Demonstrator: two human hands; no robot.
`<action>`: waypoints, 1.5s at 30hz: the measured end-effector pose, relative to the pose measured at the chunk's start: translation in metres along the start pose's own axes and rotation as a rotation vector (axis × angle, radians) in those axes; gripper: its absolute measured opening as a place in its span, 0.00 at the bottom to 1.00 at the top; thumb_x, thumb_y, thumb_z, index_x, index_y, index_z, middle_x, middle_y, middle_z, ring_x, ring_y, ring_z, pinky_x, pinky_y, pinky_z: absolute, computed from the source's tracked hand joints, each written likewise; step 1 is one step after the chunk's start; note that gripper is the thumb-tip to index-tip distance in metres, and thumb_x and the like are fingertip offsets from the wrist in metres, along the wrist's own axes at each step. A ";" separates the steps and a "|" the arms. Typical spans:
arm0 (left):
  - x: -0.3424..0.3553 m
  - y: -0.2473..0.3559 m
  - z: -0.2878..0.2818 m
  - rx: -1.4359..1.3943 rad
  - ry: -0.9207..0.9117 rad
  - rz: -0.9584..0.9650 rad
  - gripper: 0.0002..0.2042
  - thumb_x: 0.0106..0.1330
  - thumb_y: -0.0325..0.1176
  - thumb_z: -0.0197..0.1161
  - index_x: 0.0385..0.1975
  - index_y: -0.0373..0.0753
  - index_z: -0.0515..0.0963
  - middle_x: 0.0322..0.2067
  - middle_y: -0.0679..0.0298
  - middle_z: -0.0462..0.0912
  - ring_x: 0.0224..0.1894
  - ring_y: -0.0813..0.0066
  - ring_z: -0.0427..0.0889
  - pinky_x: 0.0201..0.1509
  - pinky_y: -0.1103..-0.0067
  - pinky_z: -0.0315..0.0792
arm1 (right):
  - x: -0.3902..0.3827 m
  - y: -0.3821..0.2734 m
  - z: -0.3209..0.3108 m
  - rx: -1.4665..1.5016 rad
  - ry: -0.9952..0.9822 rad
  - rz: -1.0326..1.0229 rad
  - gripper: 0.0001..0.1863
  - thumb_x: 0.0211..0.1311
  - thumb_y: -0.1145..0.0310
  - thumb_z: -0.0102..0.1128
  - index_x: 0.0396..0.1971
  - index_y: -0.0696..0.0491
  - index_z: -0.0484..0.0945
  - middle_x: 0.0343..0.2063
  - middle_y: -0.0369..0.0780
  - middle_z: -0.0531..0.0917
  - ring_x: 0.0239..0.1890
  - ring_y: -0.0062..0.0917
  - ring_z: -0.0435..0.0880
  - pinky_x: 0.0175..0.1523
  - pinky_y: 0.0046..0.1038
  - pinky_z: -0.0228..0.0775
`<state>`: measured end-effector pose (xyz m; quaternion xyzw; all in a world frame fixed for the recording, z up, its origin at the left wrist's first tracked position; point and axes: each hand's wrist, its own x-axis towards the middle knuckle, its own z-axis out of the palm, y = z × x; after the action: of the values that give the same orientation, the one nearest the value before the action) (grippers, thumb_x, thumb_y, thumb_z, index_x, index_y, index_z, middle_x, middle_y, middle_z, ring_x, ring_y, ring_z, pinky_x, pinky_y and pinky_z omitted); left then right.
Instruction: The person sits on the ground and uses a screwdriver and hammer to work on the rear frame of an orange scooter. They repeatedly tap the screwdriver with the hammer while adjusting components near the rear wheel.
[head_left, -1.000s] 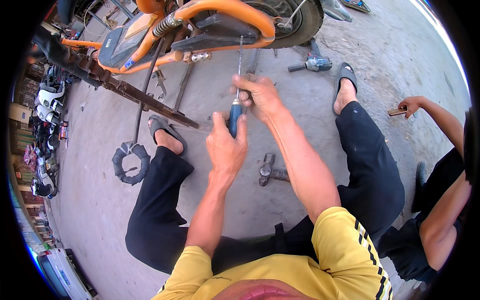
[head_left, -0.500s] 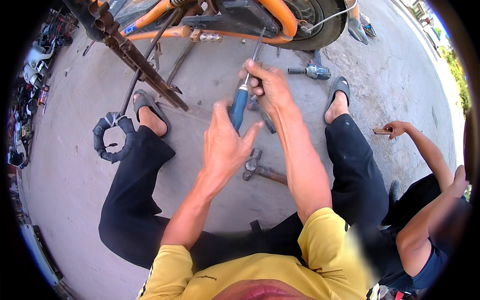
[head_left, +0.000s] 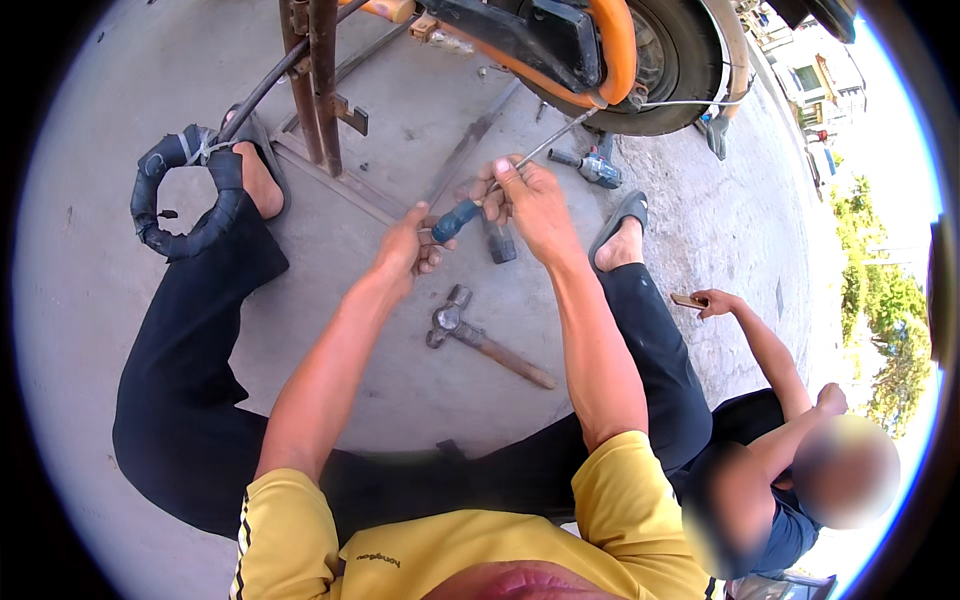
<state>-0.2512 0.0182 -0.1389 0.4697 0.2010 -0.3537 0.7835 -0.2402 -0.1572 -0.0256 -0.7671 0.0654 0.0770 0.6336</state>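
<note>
Blue-handled tool (head_left: 457, 221) slants between your hands, tip near orange frame (head_left: 622, 50), contact unclear. Your right hand (head_left: 527, 197) pinches shaft (head_left: 555, 143), apparently steadying it; your left hand (head_left: 405, 245) half-curls at handle's end, firmness unclear. Hammer (head_left: 487, 345) lies within reach.

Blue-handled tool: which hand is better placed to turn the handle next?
Left, most likely: the left hand is at the rear end of the blue handle, while the right hand is farther forward, at the shaft, so looks better placed to steady it.
</note>
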 end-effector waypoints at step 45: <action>0.026 0.027 0.020 -0.237 -0.315 0.219 0.24 0.78 0.44 0.57 0.65 0.33 0.72 0.54 0.54 0.84 0.53 0.70 0.82 0.53 0.75 0.78 | -0.021 -0.043 -0.090 -0.916 0.015 -0.439 0.09 0.75 0.66 0.58 0.41 0.56 0.80 0.28 0.40 0.87 0.32 0.37 0.88 0.39 0.37 0.78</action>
<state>-0.2139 -0.0004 -0.1306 0.3322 0.0640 -0.3095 0.8887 -0.2493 -0.2374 0.0371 -0.9624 -0.1335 -0.0428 0.2329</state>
